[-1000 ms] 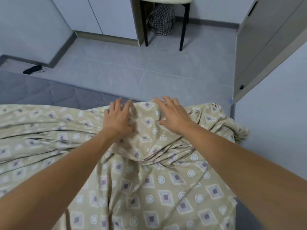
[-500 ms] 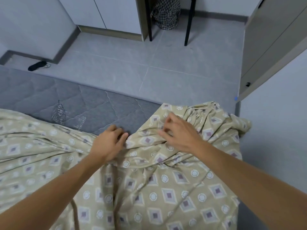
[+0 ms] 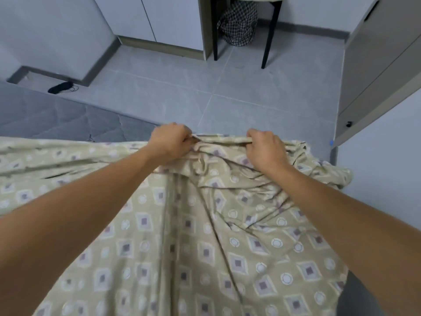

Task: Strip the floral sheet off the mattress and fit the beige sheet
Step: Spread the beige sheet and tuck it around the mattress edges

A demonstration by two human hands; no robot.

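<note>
A beige sheet (image 3: 205,236) printed with purple diamonds and white circles lies rumpled over the grey quilted mattress (image 3: 57,117). My left hand (image 3: 170,142) grips a bunched fold of its far edge. My right hand (image 3: 264,149) grips the same edge a little to the right, fingers curled over the cloth. The edge is stretched between both fists near the mattress's far side. Bare mattress shows at the upper left. No floral sheet is in view.
Grey tiled floor (image 3: 227,94) lies beyond the bed. A black-legged chair (image 3: 266,42) stands at the back with a checked bag (image 3: 239,26) under it. White cabinets (image 3: 159,19) line the far wall. A door (image 3: 376,76) stands at right. A small black object (image 3: 60,87) lies on the floor left.
Both hands went from pressing and gathering the sheet to gripping its edge in fists. They carried the edge away from me, toward the mattress's far side, covering more bare mattress.
</note>
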